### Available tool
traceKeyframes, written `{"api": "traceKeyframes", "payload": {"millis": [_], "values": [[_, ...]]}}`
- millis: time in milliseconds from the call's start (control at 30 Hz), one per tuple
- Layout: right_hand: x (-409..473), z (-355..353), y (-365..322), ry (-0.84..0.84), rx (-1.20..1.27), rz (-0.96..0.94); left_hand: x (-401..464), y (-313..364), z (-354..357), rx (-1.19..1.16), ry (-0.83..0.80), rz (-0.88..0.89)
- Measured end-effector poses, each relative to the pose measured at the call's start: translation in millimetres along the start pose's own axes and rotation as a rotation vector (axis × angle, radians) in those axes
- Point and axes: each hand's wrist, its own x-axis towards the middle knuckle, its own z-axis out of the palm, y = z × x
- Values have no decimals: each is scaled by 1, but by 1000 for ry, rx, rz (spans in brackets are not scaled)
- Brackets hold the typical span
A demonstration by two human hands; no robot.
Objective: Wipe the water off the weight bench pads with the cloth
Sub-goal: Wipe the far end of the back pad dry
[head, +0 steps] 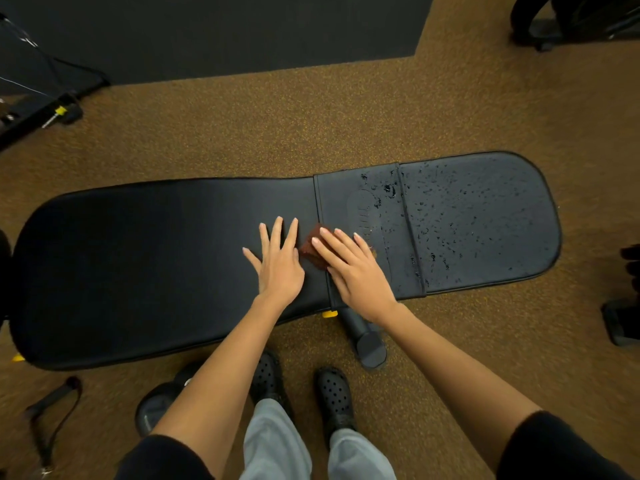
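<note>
A black weight bench lies flat across the view. Its long back pad [138, 258] on the left looks dry. The narrow middle pad [381, 188] and the seat pad [485, 216] on the right carry water drops [450, 223]. My left hand [278, 261] rests flat on the back pad with straight, spread fingers. My right hand [353, 268] presses a small brown cloth [310, 249] flat onto the seam between back pad and middle pad; most of the cloth is hidden under the fingers.
Brown speckled floor surrounds the bench, with a dark mat [207, 32] behind. A bench foot [369, 344] juts out by my shoes [334, 393]. A dumbbell [156, 407] and a strap [52, 410] lie front left. Black equipment [38, 112] stands far left, more gear [623, 317] at the right edge.
</note>
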Motion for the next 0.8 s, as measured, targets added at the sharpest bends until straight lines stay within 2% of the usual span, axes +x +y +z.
{"api": "traceKeyframes", "payload": {"millis": [100, 200, 400, 467, 600, 733, 800], "values": [[-14, 8, -5, 20, 21, -58, -4, -7, 6, 109, -82, 44], [-32, 5, 1, -26, -14, -155, -7, -7, 10, 197, -74, 100], [-66, -16, 39, -92, -193, -307, -4, 17, 11, 112, -88, 219], [-71, -22, 54, -53, -234, -258, 1, 23, 11, 128, -113, 226], [-60, -30, 61, 60, -200, -23, 8, 19, 11, 235, -143, 232], [-33, -15, 35, 198, 0, 244, 6, 21, 13, 343, -108, 228], [-27, -6, 19, 214, 60, 236, 5, 22, 14, 363, -99, 225]]}}
